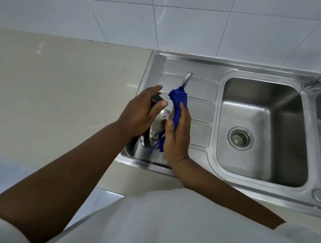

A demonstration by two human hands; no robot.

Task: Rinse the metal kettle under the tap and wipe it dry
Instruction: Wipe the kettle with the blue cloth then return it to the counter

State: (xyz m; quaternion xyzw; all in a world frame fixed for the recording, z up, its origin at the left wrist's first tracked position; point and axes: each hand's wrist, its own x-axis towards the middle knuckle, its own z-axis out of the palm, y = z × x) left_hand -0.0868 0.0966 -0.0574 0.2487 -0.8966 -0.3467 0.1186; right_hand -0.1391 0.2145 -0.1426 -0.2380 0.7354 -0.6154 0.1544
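We grip the kettle [161, 119] between us: left hand [140, 113] clasping its handle, right hand [177, 135] pressing the blue cloth [178, 101] against its side.

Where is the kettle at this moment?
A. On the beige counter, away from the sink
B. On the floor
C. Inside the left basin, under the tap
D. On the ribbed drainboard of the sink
D: the kettle stands on the drainboard, left of the basin; the left hand holds it, and the right hand presses a blue cloth against its side.
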